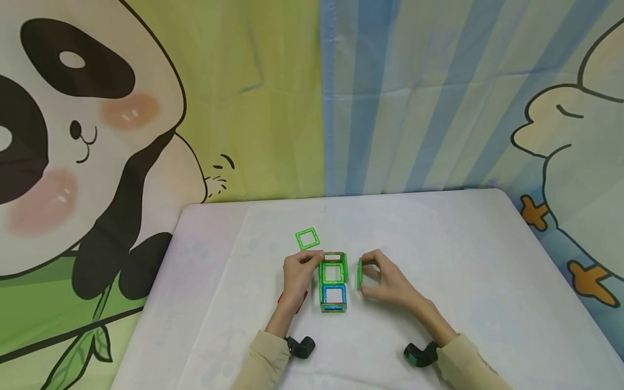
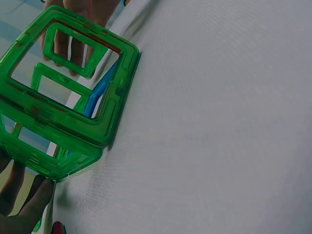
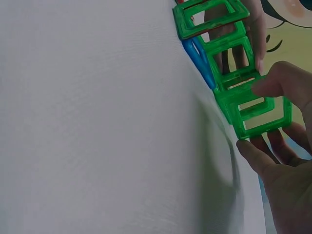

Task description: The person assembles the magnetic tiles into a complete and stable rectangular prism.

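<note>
A small structure of magnetic tiles (image 1: 333, 273) stands on the table, green at the far part with a blue square (image 1: 334, 294) at the near part. My left hand (image 1: 298, 271) grips its far left corner with thumb and fingertips. On the other side, my right hand (image 1: 387, 279) pinches a green square magnetic tile (image 1: 359, 273) upright by its edges, a short gap from the structure's right side. In the right wrist view that tile (image 3: 239, 117) overlaps the structure, with thumb above and fingers below it.
A loose green square tile (image 1: 307, 238) lies flat beyond the structure. Partly hidden under my left wrist is a red tile (image 1: 301, 304). The white-covered table (image 1: 439, 233) meets printed curtains (image 1: 273, 108) at its back edge.
</note>
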Tool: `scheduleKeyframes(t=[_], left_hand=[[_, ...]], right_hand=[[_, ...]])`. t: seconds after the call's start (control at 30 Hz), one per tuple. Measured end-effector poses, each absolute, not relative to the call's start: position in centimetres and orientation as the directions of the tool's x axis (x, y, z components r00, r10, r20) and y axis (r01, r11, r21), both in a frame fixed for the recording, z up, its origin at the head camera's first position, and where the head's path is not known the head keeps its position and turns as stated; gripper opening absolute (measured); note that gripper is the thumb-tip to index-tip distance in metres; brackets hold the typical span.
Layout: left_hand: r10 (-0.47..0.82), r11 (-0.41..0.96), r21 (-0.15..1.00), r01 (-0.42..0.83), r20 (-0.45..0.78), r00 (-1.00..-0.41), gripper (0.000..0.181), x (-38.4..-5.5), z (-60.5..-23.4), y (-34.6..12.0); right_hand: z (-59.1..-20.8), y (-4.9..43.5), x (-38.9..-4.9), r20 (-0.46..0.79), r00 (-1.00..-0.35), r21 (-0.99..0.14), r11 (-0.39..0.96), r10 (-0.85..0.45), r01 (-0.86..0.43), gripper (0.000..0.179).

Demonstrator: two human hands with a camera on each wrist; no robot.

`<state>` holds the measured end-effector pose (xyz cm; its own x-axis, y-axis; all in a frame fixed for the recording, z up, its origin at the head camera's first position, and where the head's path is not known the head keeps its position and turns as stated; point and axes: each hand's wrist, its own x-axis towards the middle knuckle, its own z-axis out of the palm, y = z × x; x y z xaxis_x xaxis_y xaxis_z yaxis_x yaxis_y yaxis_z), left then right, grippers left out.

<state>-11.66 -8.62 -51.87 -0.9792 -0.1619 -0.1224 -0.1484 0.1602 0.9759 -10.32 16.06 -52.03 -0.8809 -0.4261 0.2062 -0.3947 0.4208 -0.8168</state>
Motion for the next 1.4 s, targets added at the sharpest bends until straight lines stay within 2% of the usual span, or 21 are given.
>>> scheduleKeyframes(t=[0.17, 0.43, 0.7, 1.03, 1.4], left_hand=[[-0.167, 0.168, 0.973, -0.159, -0.131, -0.977, 0.012, -11.7, -51.9, -8.6], [-0.161, 0.158, 0.975, -0.154, -0.128, -0.979, 0.013, -11.8, -51.8, -8.6], [-0.154, 0.152, 0.977, -0.147, -0.124, -0.980, 0.013, -11.8, -51.7, -8.6], [-0.153, 0.146, 0.977, -0.153, -0.131, -0.980, 0.014, -11.8, -51.6, -8.6], [-0.145, 0.143, 0.978, -0.153, -0.132, -0.980, 0.014, -11.8, -51.5, -8.6]], right_hand=[[-52.7, 16.0, -9.5, 0.222, -0.868, -0.831, 0.380, -0.444, -0.407, 0.063], [-53.0, 15.4, -8.4, 0.199, -0.860, -0.900, 0.260, -0.470, -0.351, 0.064], [-53.4, 15.1, -8.0, 0.250, -0.830, -0.902, 0.192, -0.500, -0.387, 0.065], [-53.5, 14.1, -7.6, 0.299, -0.819, -0.896, 0.150, -0.490, -0.417, 0.064], [-53.9, 13.6, -7.1, 0.342, -0.808, -0.863, 0.179, -0.480, -0.472, 0.065]])
